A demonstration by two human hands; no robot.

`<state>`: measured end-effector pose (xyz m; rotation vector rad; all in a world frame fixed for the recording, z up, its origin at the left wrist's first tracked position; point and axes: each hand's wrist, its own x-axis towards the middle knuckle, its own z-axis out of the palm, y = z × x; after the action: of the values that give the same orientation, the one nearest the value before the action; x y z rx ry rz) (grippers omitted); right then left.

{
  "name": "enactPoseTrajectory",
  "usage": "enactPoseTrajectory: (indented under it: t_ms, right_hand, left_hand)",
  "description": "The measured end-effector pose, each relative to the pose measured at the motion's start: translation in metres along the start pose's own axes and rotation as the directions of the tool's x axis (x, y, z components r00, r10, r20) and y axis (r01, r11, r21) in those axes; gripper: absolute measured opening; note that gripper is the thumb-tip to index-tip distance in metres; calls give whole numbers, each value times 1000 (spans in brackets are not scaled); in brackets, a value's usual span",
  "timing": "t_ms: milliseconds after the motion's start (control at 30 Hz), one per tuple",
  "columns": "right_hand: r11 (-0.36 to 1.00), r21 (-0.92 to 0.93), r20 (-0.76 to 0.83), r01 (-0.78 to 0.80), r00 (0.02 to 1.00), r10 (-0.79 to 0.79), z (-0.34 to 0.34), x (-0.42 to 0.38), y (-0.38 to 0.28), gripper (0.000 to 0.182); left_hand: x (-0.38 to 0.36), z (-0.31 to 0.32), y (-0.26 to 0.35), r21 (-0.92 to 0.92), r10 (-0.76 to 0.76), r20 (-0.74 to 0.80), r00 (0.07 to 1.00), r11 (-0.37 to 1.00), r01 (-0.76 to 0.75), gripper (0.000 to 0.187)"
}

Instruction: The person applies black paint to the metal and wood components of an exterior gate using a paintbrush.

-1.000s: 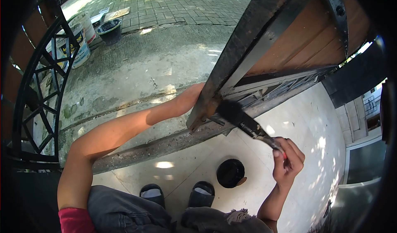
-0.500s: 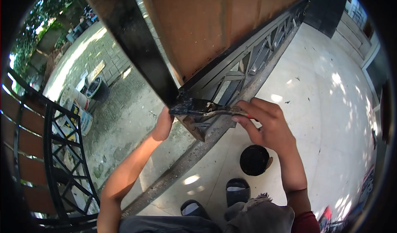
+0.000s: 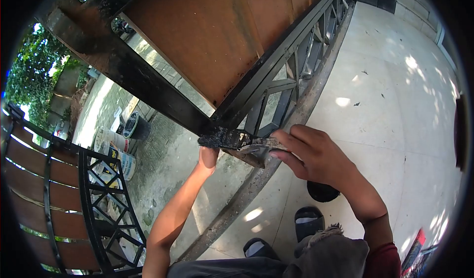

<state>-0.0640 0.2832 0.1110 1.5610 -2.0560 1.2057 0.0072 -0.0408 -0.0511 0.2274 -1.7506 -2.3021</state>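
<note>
My right hand (image 3: 316, 154) is closed around the handle of a paintbrush (image 3: 232, 139), its bristles coated in black. The bristles lie against the lower corner of a metal gate frame (image 3: 163, 98), where the dark upright post meets the bottom rail. My left hand (image 3: 208, 160) grips the post's lower end from the left, just under the bristles; its fingers are mostly hidden behind the metal and the brush. A round black container (image 3: 323, 191) stands on the tiles below my right hand, partly covered by it.
Brown panels (image 3: 197, 41) fill the gate above a lattice strip (image 3: 291, 80). A second gate leaf (image 3: 54, 194) stands at left, with buckets (image 3: 121, 162) behind it. A raised track (image 3: 232, 199) crosses the floor near my sandals (image 3: 309, 221).
The view has shifted, so the gate corner and both hands appear slightly lower and farther right. The brush stays at the corner, and my right hand now overlaps the black container.
</note>
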Motion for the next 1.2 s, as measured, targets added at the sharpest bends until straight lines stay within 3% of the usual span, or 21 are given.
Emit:
enactPoseTrajectory:
  t_ms: [100, 233, 333, 433, 500, 633, 800, 967, 1033, 1100, 1200]
  right_hand:
    - [998, -11, 81, -55, 995, 56, 2, -12, 2, 29]
    - [998, 18, -32, -66, 997, 67, -4, -4, -2, 26]
    - [999, 6, 8, -50, 999, 50, 3, -5, 5, 25]
    - [998, 15, -23, -58, 998, 59, -3, -6, 1, 26]
    - [996, 59, -89, -73, 993, 78, -1, -1, 0, 26]
    - [991, 66, -16, -119, 993, 120, 8, -12, 5, 25]
    - [973, 180, -90, -146, 982, 164, 6, -5, 1, 22]
    - [941, 228, -25, -250, 965, 263, 11, -16, 7, 18]
    - [893, 343, 18, -290, 953, 303, 3, -10, 5, 16]
    - [902, 301, -39, -310, 941, 337, 11, -13, 16, 15]
    - [916, 262, -112, -305, 933, 342, 8, -19, 15, 16]
  left_hand:
    - [-3, 14, 12, 50, -24, 1, 1000, 998, 24, 39]
    - [-6, 20, 15, -20, -30, -80, 996, 999, 29, 42]
    - [-3, 19, 17, 49, -2, -29, 1000, 999, 4, 44]
    - [-1, 13, 12, 3, -52, -71, 996, 999, 52, 45]
    - [-2, 11, 11, 31, 2, -3, 1000, 1000, -2, 47]
    - [-3, 20, 16, 8, -21, -50, 999, 1000, 21, 49]
    - [-1, 8, 9, 25, -11, -20, 1000, 1000, 12, 48]
    - [-2, 18, 14, 2, -40, -70, 997, 999, 40, 44]
    - [-4, 20, 17, 1, -50, -77, 996, 999, 51, 42]
    - [-3, 23, 26, 0, -2, 167, 986, 1000, 2, 39]
    - [-4, 26, 28, 24, -46, 128, 991, 999, 43, 36]
